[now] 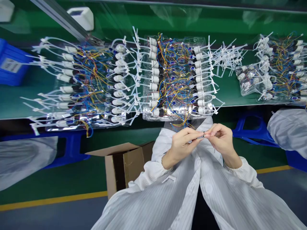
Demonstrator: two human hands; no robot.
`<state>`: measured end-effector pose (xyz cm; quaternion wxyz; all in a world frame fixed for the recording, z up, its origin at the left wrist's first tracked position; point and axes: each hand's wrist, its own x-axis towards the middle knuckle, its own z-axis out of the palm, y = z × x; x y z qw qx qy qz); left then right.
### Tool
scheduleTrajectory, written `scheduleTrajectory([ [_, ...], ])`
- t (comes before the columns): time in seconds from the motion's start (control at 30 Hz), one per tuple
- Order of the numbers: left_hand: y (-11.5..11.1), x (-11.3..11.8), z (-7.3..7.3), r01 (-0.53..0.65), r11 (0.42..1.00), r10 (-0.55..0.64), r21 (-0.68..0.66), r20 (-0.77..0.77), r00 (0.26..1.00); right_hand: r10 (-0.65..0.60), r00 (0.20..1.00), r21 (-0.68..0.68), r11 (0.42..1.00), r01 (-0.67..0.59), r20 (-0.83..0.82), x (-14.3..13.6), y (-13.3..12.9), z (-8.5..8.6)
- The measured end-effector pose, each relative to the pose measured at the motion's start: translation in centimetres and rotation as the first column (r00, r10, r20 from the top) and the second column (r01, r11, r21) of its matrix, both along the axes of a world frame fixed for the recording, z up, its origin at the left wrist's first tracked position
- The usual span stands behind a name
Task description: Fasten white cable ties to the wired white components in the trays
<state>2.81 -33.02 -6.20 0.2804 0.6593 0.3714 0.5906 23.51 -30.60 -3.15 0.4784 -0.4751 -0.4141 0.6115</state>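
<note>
Over the lap, just off the near edge of the green surface (227,91), the left hand (181,143) and right hand (222,140) meet fingertip to fingertip, both closed on a small part (203,134). It looks metallic, with a dark spot, though the fingers hide most of its shape. Pinching it from both sides probably gives fine control over something so tiny, and holding it near the body gives a close view. Straight ahead lies a clear plastic tray (150,118), thin and glossy, with smooth white cylinders (154,86) ranked along both sides and thin yellow, blue and red wires (178,91) tangled down the middle. The cylinders face outward, likely so that their stiff, pale cable ties (212,64) stick out clear of the soft wires. Loose ties (229,56) form a spiky heap to the tray's right, seemingly put within easy reach, beside a crinkled clear bag (248,86) of white pieces. Lower left, a cardboard box (133,166) stands with matte brown flaps spread.
</note>
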Motion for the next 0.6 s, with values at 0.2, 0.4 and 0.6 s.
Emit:
scheduleTrajectory([
  [0.2,0.0,0.1,-0.2,0.037,0.999,-0.038,-0.019,-0.013,0.999,0.044,0.999,-0.002,0.999,-0.044,-0.014,0.3,0.1,-0.4],
  [0.4,0.3,0.0,0.4,0.047,0.997,-0.045,0.060,-0.036,0.998,0.073,0.995,-0.025,0.997,-0.075,-0.069,0.1,0.3,-0.2],
  [0.6,1.2,-0.7,1.1,0.013,0.996,-0.009,0.093,-0.043,0.999,0.060,0.998,0.014,0.998,-0.061,0.024,0.5,1.1,1.6],
])
